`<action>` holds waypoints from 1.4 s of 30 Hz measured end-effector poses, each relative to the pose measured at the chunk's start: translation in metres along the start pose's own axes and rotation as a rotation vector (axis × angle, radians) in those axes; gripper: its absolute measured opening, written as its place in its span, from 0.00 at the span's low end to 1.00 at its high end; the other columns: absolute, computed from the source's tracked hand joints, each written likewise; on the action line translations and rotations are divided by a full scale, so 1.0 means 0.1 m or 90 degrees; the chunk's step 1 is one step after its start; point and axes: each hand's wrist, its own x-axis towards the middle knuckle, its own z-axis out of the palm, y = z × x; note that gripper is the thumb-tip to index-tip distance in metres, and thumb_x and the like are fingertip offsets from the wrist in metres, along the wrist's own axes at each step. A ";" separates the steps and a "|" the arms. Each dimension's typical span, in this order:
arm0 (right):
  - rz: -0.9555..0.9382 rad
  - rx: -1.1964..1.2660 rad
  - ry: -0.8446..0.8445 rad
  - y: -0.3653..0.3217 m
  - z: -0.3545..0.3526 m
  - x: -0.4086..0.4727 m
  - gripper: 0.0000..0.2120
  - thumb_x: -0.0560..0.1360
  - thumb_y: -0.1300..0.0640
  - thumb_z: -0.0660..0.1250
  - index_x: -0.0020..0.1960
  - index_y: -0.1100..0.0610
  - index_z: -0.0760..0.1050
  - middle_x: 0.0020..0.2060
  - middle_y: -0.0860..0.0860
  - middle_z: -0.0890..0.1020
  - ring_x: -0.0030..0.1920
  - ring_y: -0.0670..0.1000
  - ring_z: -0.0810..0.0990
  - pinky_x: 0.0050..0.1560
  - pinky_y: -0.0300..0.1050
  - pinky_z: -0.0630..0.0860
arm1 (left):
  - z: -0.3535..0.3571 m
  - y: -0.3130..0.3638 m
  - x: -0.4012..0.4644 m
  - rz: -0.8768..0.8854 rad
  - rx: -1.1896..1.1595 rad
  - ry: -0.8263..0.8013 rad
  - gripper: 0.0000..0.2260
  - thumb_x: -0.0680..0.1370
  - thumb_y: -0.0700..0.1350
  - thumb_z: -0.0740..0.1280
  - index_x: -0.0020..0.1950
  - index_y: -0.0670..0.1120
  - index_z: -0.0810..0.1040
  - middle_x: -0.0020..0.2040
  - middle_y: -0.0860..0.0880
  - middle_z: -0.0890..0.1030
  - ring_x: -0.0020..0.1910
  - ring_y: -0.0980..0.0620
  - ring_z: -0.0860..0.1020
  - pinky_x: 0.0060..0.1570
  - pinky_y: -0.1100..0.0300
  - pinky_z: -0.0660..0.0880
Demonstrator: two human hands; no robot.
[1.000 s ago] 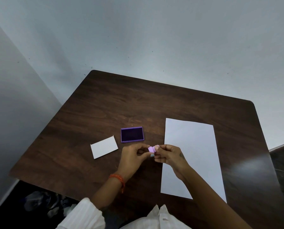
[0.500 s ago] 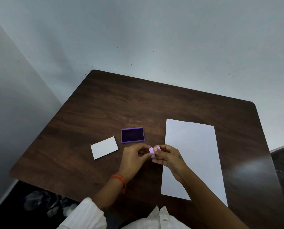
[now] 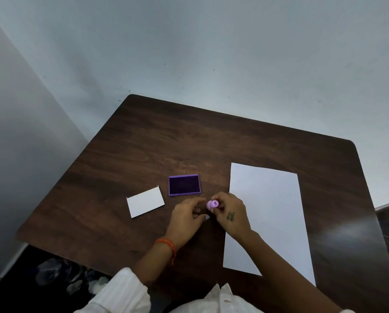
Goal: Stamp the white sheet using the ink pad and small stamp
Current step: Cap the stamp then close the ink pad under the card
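Note:
The small lilac stamp is pinched in the fingers of my right hand, just left of the long white sheet. My left hand sits close beside the stamp with its fingers half curled. A narrow dark gap shows between its thumb and the stamp, and I cannot tell whether it still touches or holds anything. The open purple ink pad lies on the table a little beyond and to the left of both hands, its dark pad facing up.
A small white card lies left of the ink pad. The dark wooden table stands in a corner between two pale walls. Its near left edge drops to a dark floor with crumpled bags.
The stamp has turned in my right hand so its round end now faces up. My left hand has eased slightly away from it. The ink pad, card and sheet have not moved.

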 end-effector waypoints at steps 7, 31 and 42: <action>-0.013 -0.105 -0.046 0.07 0.07 0.04 0.13 0.76 0.50 0.62 0.47 0.58 0.78 0.46 0.56 0.83 0.40 0.46 0.74 0.38 0.28 0.65 | -0.01 -0.05 -0.02 -0.006 0.016 -0.009 0.21 0.71 0.41 0.71 0.63 0.50 0.72 0.61 0.48 0.78 0.53 0.59 0.75 0.52 0.69 0.69; -0.203 -0.021 -0.101 -0.76 0.38 0.32 0.20 0.67 0.56 0.74 0.57 0.52 0.75 0.54 0.52 0.79 0.50 0.47 0.77 0.50 0.42 0.79 | -0.77 -0.43 -0.23 -0.020 0.007 0.244 0.21 0.69 0.39 0.73 0.61 0.47 0.75 0.61 0.47 0.77 0.58 0.51 0.75 0.56 0.58 0.74; -0.291 -0.319 -0.380 -0.88 0.95 0.44 0.35 0.68 0.54 0.73 0.71 0.54 0.61 0.72 0.53 0.66 0.72 0.54 0.61 0.73 0.49 0.56 | -1.12 -1.05 -0.24 -0.120 0.148 0.106 0.39 0.67 0.48 0.74 0.73 0.48 0.57 0.75 0.49 0.60 0.74 0.50 0.56 0.72 0.53 0.58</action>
